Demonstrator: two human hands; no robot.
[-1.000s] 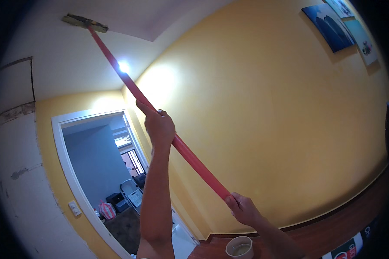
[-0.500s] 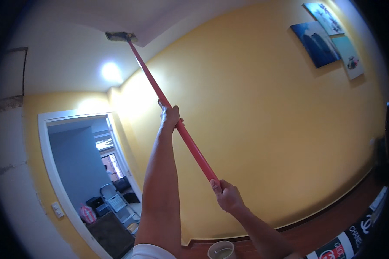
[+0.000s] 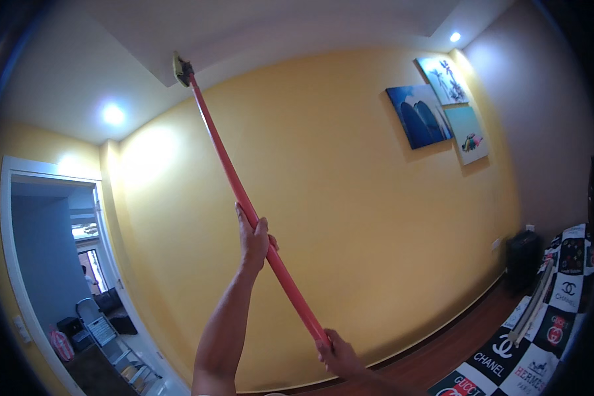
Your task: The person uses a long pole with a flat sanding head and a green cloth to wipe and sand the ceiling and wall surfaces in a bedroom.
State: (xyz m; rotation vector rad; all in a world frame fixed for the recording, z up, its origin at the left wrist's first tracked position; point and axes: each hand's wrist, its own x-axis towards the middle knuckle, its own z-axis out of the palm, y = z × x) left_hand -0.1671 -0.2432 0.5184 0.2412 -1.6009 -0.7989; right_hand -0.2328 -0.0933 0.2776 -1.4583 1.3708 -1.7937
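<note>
Left hand (image 3: 253,239) and right hand (image 3: 336,353) each close their grip around a red pole (image 3: 244,198). The pole's brush head (image 3: 180,68) touches the white ceiling (image 3: 277,33) above a yellow wall (image 3: 350,218).

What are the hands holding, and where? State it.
Both hold the red pole of a ceiling tool: left hand grips mid-shaft, right hand grips the lower end.

The pole (image 3: 244,198) slants up leftward, its head (image 3: 180,69) against the ceiling (image 3: 297,30). Doorway (image 3: 53,277) lies left; three pictures (image 3: 442,109) hang right on the wall (image 3: 350,218).
</note>
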